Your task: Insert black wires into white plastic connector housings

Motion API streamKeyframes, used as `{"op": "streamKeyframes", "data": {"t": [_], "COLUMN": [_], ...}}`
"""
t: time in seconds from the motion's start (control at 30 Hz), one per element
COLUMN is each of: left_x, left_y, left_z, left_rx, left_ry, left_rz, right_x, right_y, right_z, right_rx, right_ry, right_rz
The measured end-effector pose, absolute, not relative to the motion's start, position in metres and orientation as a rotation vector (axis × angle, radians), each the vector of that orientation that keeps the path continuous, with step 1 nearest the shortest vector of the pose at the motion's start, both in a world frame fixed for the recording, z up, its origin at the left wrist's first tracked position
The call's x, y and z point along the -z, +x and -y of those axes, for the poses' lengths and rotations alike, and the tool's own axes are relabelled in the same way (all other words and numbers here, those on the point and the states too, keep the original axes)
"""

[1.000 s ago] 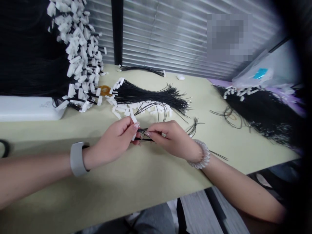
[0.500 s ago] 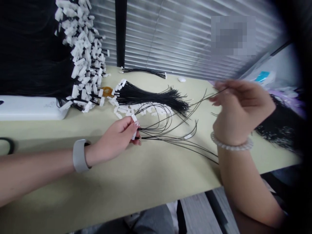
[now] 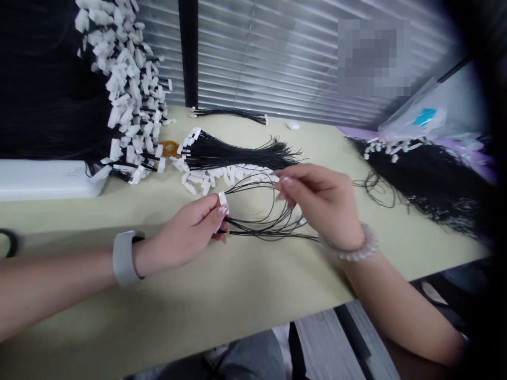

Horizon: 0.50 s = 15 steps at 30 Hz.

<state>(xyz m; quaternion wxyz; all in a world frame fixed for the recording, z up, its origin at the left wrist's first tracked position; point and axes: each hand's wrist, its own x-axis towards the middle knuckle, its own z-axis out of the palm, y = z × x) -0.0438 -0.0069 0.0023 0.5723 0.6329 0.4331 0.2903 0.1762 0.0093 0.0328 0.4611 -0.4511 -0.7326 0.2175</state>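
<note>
**Q:** Hands in frame?

**A:** Two. Left hand, fingers clamped on one white plastic connector; right hand, raised, fingers pinched together on thin black wires.

**Q:** Wires where?

**A:** Looped between both hands, above the pale green worktop, too many to count.

**Q:** Nearby?

**A:** One thick black wire bundle, just beyond, its white connectors massed at one end. One grey wristband, left wrist; one beaded bracelet, right.

Glossy wires, matt plastic connectors
</note>
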Motion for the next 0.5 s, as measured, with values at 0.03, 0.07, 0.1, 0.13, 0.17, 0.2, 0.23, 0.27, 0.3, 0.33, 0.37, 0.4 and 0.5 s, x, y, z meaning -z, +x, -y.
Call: {"op": "streamKeyframes", "data": {"t": [0.03,0.07,0.1,0.13,0.17,0.2,0.23,0.27,0.3,0.33,0.37,0.4,0.5], "left_x": [-0.003,-0.003,-0.004,-0.005,-0.005,-0.006,-0.006,-0.006,-0.006,-0.006,-0.006,-0.006,-0.005], "left_y": [-0.044,-0.044,-0.044,-0.044,-0.044,-0.044,-0.043,-0.043,-0.043,-0.043,-0.043,-0.043,-0.043], "left_z": [0.007,0.007,0.007,0.007,0.007,0.007,0.007,0.007,0.007,0.008,0.008,0.008,0.008], "left_rx": [-0.678,-0.675,-0.672,-0.668,-0.666,-0.665,-0.665,-0.668,-0.667,-0.663,-0.656,-0.650,-0.637], "left_ry": [1.488,1.490,1.489,1.488,1.486,1.483,1.480,1.475,1.471,1.469,1.470,1.473,1.493], "left_rz": [-1.012,-1.007,-1.000,-0.991,-0.984,-0.980,-0.980,-0.982,-0.984,-0.987,-0.989,-0.990,-0.986], "right_x": [-0.033,-0.033,-0.032,-0.032,-0.031,-0.030,-0.029,-0.027,-0.026,-0.025,-0.023,-0.023,-0.021], "right_y": [0.172,0.169,0.166,0.164,0.162,0.161,0.159,0.158,0.158,0.157,0.156,0.156,0.155], "right_z": [-0.005,-0.002,0.000,0.002,0.003,0.003,0.003,0.002,0.001,0.001,0.000,-0.001,-0.001], "right_rx": [-0.466,-0.390,-0.322,-0.269,-0.232,-0.210,-0.198,-0.194,-0.190,-0.187,-0.184,-0.181,-0.164], "right_ry": [-1.123,-1.122,-1.112,-1.097,-1.081,-1.065,-1.047,-1.027,-1.011,-1.001,-0.994,-0.993,-0.989], "right_rz": [1.889,1.962,2.021,2.066,2.100,2.121,2.134,2.144,2.150,2.152,2.152,2.156,2.170]}}
